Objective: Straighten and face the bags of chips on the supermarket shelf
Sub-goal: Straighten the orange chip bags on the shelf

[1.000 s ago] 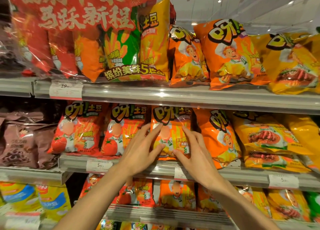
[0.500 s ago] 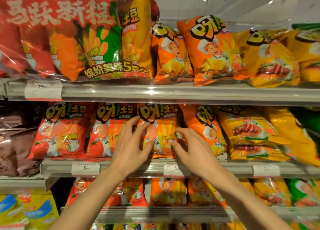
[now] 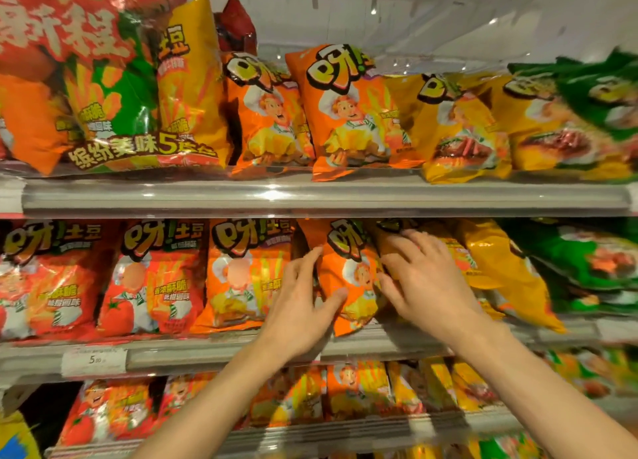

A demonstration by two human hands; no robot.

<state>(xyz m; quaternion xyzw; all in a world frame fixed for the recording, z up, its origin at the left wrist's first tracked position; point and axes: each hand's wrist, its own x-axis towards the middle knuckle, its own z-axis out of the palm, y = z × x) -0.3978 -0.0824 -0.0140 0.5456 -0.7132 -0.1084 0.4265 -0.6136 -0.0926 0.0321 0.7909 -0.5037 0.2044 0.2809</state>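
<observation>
On the middle shelf (image 3: 221, 353), both hands flank a tilted orange bag (image 3: 348, 279): left hand (image 3: 300, 306) and right hand (image 3: 423, 279) press it, fingers spread, not clamped.

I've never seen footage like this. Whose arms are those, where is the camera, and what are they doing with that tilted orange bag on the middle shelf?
There is no machine here: a person wears a camera on the head, so you look down their own arms. The left hand and right hand press open-fingered against either side of a tilted orange chip bag on the middle shelf. Neither hand grips it. Beside it stand red tomato bags, yellow bags and green bags, with a price tag on the rail.
</observation>
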